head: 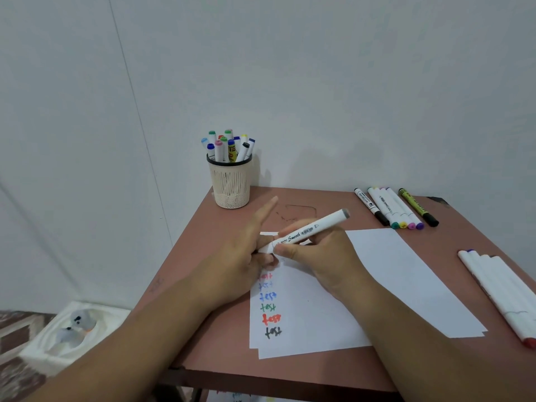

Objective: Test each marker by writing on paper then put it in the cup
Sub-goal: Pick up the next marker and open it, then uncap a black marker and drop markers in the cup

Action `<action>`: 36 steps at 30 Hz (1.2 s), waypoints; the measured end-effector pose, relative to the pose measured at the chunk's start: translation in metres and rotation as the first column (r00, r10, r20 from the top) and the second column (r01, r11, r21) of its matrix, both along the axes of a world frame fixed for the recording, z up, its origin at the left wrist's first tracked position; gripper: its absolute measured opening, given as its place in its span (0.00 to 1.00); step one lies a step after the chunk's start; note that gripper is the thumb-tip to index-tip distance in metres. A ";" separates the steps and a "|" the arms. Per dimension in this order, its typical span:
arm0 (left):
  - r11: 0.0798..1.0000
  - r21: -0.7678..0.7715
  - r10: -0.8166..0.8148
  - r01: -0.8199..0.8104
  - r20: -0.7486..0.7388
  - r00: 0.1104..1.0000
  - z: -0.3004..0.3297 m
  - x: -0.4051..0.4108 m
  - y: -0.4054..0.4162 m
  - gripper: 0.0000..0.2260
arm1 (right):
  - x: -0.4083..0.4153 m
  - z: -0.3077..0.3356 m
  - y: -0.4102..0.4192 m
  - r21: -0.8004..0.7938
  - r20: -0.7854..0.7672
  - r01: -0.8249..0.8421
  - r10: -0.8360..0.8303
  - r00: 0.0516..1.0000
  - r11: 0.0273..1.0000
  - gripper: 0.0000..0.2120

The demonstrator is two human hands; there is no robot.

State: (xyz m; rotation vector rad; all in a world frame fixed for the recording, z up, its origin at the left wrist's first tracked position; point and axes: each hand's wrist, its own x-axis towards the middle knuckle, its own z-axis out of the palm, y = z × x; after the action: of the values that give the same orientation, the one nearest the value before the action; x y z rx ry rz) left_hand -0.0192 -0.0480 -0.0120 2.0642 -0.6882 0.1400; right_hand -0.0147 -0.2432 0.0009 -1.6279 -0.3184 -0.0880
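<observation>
- Head view looks down on a reddish-brown table set against a pale wall.
- Right hand grasps a white marker printed "Smooth", its grey end pointing up and to the right, its lower end meeting the left hand above the paper.
- Left hand has its index finger stretched straight toward the far side, while the other fingers curl at the marker's lower end; whether they grip the tip or a cap cannot be told.
- White paper lies beneath both hands, with a column of the word "test" in pink, blue, green, red and black along its left edge.
- Cream mesh cup stands at the far left corner of the table, filled with upright markers.
- Six markers lie side by side at the far right.
- More white markers lie at the right edge.
</observation>
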 end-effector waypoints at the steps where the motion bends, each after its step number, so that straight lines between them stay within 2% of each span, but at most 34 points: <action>1: 1.000 0.017 0.026 -0.026 0.000 1.000 0.000 0.001 0.000 0.44 | 0.000 -0.001 0.001 -0.010 -0.016 -0.002 0.002 1.000 1.000 0.11; 3: 0.994 0.057 0.094 -0.092 -0.024 0.995 0.001 0.003 -0.001 0.45 | -0.001 0.000 0.002 -0.006 -0.042 -0.014 0.014 0.999 1.000 0.10; 5: 0.980 0.137 0.155 -0.144 -0.070 0.985 0.001 0.007 -0.001 0.50 | 0.001 0.001 -0.002 0.040 -0.036 0.042 -0.040 0.999 0.998 0.09; 7: 0.961 0.218 0.200 -0.173 -0.108 0.974 0.002 0.011 0.000 0.52 | 0.002 0.004 -0.005 0.130 -0.061 0.121 -0.114 0.992 0.984 0.09; 11: 0.952 0.246 0.224 -0.183 -0.150 0.963 0.001 0.010 0.002 0.48 | 0.001 0.013 -0.008 0.355 -0.138 0.183 -0.142 0.980 0.917 0.14; 14: 0.954 0.241 0.226 -0.182 -0.174 0.958 0.001 0.008 0.003 0.42 | -0.001 0.032 -0.008 0.259 -0.062 0.229 -0.221 0.973 0.938 0.23; 18: 0.965 0.109 0.256 -0.237 -0.207 0.944 0.022 0.018 0.011 0.29 | 0.014 0.075 0.000 0.185 -0.004 0.155 -0.156 0.988 0.970 0.42; 20: 0.944 0.072 0.329 -0.322 -0.173 0.928 0.033 0.032 0.019 0.27 | 0.026 0.098 0.006 0.199 0.010 0.117 -0.121 0.993 0.973 0.47; 22: 0.901 0.075 0.433 -0.427 -0.126 0.892 0.038 0.049 0.025 0.26 | 0.042 0.117 0.016 0.194 0.061 0.127 -0.141 0.988 0.973 0.44; 27: 0.782 0.010 0.623 -0.623 0.008 0.782 0.016 0.066 0.033 0.21 | 0.094 0.145 0.057 0.176 0.195 0.248 -0.281 0.940 0.953 0.27; 32: 0.778 0.031 0.626 -0.627 0.038 0.779 0.006 0.078 0.037 0.16 | 0.132 0.152 0.100 0.188 0.393 0.281 -0.334 0.857 0.941 0.20; 34: 0.784 0.022 0.619 -0.620 0.035 0.784 0.003 0.080 0.037 0.15 | 0.143 0.140 0.110 0.120 0.421 0.278 -0.302 0.855 0.953 0.19; 36: 0.788 0.022 0.614 -0.615 0.050 0.788 0.003 0.081 0.037 0.14 | 0.152 0.121 0.115 -0.014 0.439 0.293 -0.257 0.861 0.956 0.19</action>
State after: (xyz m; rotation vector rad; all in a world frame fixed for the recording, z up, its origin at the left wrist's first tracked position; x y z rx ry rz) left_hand 0.0614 -0.0110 -0.0094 2.2589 -0.0050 0.5463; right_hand 0.1370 -0.1285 0.1217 -1.7177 -0.4301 -0.6745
